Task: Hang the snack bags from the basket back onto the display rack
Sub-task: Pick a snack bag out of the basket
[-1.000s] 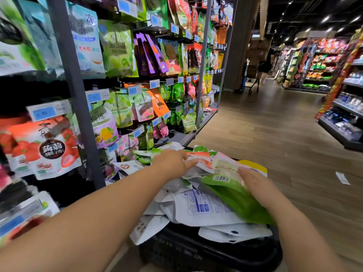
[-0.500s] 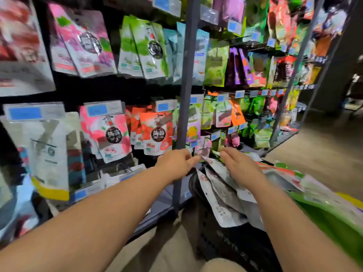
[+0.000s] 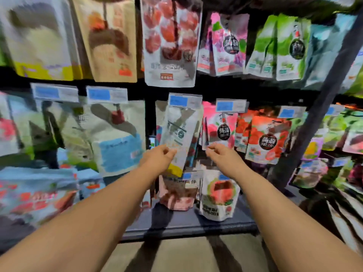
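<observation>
reaching hands (image 3: 191, 157), flat glossy white-and-yellow pouch (image 3: 179, 132), crowded display rack (image 3: 306, 138)

Standing before dark shelving, with a grey upright post (image 3: 322, 107) slanting up at right. Resting on a tan wood-look floor (image 3: 188, 254), with a dark base shelf (image 3: 186, 224) running along the bottom. Showing blue price tags (image 3: 107, 94) clipped in rows. Blurring heavily throughout under dim light.

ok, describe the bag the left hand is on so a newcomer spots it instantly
Start at the dark upright post of the rack, middle row. Just right of it a tall whitish bag hangs under a blue price tag, left hand at its edge. Unlike the pink neighbours, its bottom corner is yellow.
</observation>
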A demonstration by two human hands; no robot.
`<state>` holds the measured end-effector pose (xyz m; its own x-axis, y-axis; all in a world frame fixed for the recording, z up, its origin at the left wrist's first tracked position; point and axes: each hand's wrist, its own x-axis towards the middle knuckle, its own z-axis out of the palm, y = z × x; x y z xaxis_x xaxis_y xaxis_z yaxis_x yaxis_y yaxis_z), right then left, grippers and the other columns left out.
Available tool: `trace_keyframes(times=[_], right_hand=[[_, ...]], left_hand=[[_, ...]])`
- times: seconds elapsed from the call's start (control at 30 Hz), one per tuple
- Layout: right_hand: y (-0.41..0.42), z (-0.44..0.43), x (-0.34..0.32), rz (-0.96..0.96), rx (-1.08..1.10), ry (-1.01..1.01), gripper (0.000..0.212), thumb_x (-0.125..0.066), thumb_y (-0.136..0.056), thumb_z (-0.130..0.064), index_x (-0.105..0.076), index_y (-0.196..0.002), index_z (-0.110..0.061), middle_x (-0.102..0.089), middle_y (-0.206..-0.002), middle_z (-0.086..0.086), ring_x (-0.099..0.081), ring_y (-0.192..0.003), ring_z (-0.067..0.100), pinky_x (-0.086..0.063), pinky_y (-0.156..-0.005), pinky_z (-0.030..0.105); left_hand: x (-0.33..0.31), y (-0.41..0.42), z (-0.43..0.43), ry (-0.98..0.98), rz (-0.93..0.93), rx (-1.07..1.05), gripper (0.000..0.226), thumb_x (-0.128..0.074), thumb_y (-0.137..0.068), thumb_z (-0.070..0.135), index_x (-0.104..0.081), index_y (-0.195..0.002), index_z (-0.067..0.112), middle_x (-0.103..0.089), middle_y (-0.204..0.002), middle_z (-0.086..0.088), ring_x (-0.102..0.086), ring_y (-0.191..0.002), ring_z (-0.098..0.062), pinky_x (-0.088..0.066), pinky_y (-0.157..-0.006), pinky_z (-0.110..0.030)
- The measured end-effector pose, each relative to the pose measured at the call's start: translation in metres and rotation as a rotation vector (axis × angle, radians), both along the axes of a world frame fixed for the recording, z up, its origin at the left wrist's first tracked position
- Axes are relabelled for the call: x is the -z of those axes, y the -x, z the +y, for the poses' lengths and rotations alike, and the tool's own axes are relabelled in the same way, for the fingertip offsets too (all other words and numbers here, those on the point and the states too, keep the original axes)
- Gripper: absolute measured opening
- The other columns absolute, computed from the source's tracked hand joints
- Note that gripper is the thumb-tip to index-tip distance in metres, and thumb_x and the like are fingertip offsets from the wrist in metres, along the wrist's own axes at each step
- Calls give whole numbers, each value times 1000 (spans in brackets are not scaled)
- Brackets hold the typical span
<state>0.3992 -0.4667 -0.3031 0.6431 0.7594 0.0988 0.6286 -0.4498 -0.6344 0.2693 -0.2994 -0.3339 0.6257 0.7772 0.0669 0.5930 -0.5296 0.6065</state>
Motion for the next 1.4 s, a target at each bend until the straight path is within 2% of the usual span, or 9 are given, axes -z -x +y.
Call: trace_keyframes(times=[0.1,0.27,0.4,0.5,0.77,0.93,1.1,1.27,1.4], right_hand=[[5,42,10,70,17,-83,43,-52,-98,-45,-54,-133,-20,-64,-119,5,-63,-97,25,-53,-83,37],[3,95,21,224,75,-216,36,-60,-95,-40,-40,-117,-20,-50,-86,-3,-49,-75,19,-39,-66,32],[0,123,34,339,162,-364,57,-68,-90,-40,-44,-136,-15,-59,-121,3,-57,-102,24,-49,-88,40],[1,138,43,369,214,-441,47,-72,-88,-36,-55,-125,-13,-62,-115,3,-58,-106,26,-48,-96,42],[-3,150,58,491,256,-621,14,-74,-87,-28,-62,-85,-21,-67,-85,-4,-62,-86,22,-46,-80,33],[5,139,66,655,92,-784,14,-75,-82,-20,-77,-91,-30,-76,-103,-1,-70,-99,22,-53,-92,46],[25,121,52,817,-116,-820,28,-56,-92,7,-65,-102,-17,-77,-92,-2,-74,-85,13,-58,-70,25],[51,115,55,846,-147,-751,28,-57,-90,8,-64,-114,-6,-76,-102,8,-73,-91,22,-59,-70,27],[70,123,52,898,-193,-703,28,-58,-91,5,-65,-115,-9,-74,-108,12,-71,-99,29,-58,-81,41]], left_hand=[[8,13,22,38,-44,-46,48,-43,-99,54,-62,-125,19,-63,-129,-8,-56,-118,-31,-42,-93,-35],[20,18,48,98,-101,-77,43,-40,-100,53,-63,-114,18,-63,-110,-9,-52,-96,-26,-36,-77,-30],[33,16,67,113,-85,-81,43,-39,-100,54,-62,-108,18,-63,-104,-7,-48,-90,-22,-36,-75,-31],[42,14,78,126,-103,-57,37,-40,-101,52,-59,-104,20,-62,-101,-4,-52,-94,-23,-37,-76,-31],[41,13,90,215,-187,-23,31,-40,-99,56,-56,-100,29,-64,-106,-3,-57,-101,-24,-42,-79,-32],[36,21,90,266,-289,24,47,-54,-94,54,-52,-128,22,-55,-117,8,-52,-110,-13,-37,-86,-27],[33,31,89,490,-371,167,79,-75,-68,66,-47,-131,26,-61,-128,2,-62,-114,-19,-50,-99,-42],[29,54,90,891,-565,394,45,-74,-80,12,-63,-123,12,-69,-121,-13,-66,-114,-30,-50,-102,-47],[27,87,95,1041,-558,401,42,-68,-78,2,-65,-119,12,-70,-120,-12,-67,-110,-26,-55,-94,-38]])
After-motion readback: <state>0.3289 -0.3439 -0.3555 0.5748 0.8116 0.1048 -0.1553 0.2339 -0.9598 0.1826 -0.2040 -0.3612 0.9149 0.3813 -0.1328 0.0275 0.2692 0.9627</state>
